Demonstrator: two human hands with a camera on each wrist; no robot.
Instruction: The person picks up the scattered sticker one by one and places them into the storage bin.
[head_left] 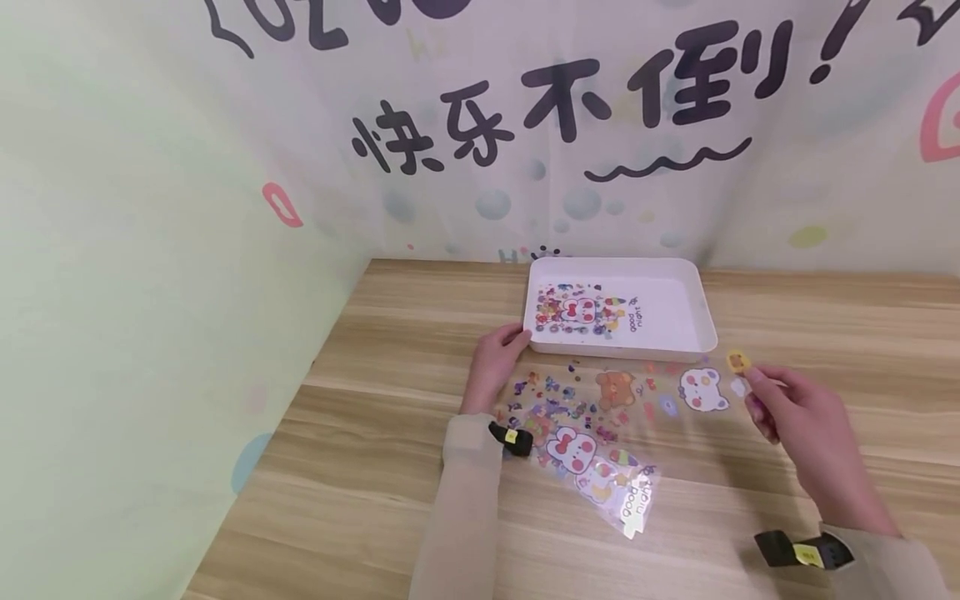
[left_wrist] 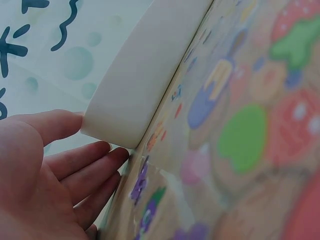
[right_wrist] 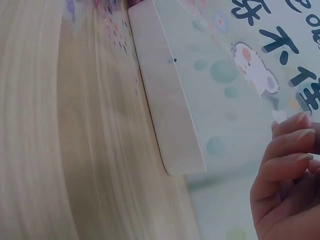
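My right hand [head_left: 802,425] pinches the right end of a clear sticker sheet [head_left: 615,390], raised at that end. It carries a brown bear, a white bear and small colourful pictures; the white bear [right_wrist: 255,70] also shows against the backdrop in the right wrist view. My left hand [head_left: 495,362] holds the front left corner of a white tray [head_left: 622,350], thumb at the rim and fingers low on the outside. Inside the tray lies a clear sheet with a rabbit [head_left: 579,311]. Another rabbit sheet [head_left: 573,450] with "good night" lettering lies on the table beside my left wrist.
The wooden table [head_left: 375,417] meets a printed backdrop [head_left: 450,200] right behind the tray. A pale curtain-like wall [head_left: 135,292] closes off the left side. Black straps [head_left: 802,552] sit on both wrists.
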